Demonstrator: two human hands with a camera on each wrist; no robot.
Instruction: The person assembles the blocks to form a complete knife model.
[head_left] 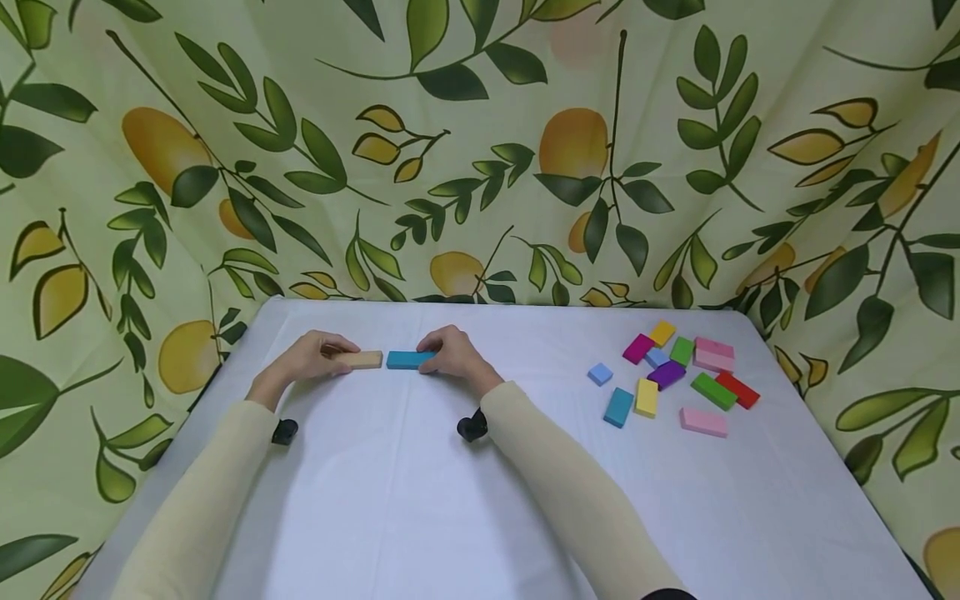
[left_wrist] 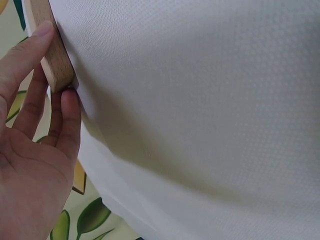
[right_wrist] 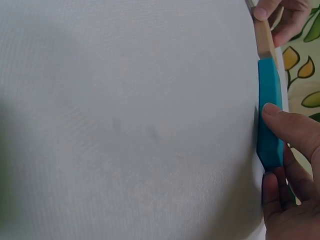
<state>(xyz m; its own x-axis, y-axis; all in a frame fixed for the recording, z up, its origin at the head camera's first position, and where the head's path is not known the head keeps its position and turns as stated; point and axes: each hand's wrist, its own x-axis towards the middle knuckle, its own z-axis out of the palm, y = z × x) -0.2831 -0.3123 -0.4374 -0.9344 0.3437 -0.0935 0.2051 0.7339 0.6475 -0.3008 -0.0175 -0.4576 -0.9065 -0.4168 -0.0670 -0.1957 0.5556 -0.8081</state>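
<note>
My left hand [head_left: 311, 357] pinches a plain wooden block [head_left: 363, 360] by its left end, thumb on the near side and fingers behind. In the left wrist view the thumb presses the long face of that wooden block [left_wrist: 57, 60], and a fingertip touches its end. My right hand [head_left: 452, 352] grips a blue block [head_left: 405, 360] at its right end. The two blocks lie end to end on the table with a narrow gap in the head view. In the right wrist view the thumb rests on the side of the blue block [right_wrist: 270, 90].
A white cloth covers the table [head_left: 390, 492]. To the right lie several coloured blocks, among them a small light blue block [head_left: 600, 373], a teal block [head_left: 618, 407], a yellow block [head_left: 646, 398] and a pink block [head_left: 703, 422]. A leaf-patterned curtain [head_left: 480, 125] hangs behind.
</note>
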